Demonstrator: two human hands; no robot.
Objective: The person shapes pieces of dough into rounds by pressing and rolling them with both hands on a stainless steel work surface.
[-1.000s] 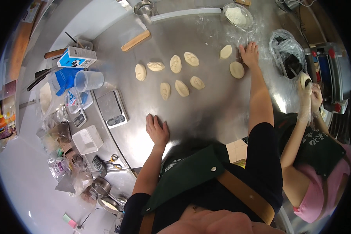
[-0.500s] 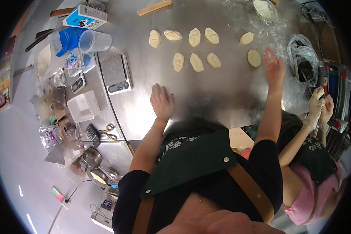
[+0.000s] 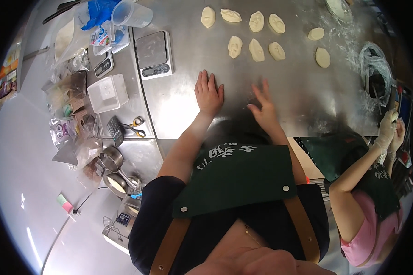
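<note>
My left hand (image 3: 209, 95) lies flat on the steel table (image 3: 303, 101), fingers stretched out and nothing in it. To its right, in front of my apron, my right hand (image 3: 264, 107) is empty with its fingers spread. Beyond both hands sit several oval dough pieces in two rows; a dough piece in the near row (image 3: 257, 50) has a pinched ridge, as does one in the far row (image 3: 256, 21). Apart from them at the right are a smooth flat dough disc (image 3: 322, 57) and a smaller dough piece (image 3: 315, 34).
A digital scale (image 3: 152, 50) stands left of my left hand. Further left are a white plastic tub (image 3: 108, 94), scissors (image 3: 135, 127) and a clear measuring jug (image 3: 133, 14). A plastic-lined container (image 3: 376, 75) is at the right, near a co-worker's gloved hands (image 3: 390, 130).
My right hand has come left and nearer, from beside the dough disc to in front of my apron. My left hand stays flat on the table. The whole view has shifted.
</note>
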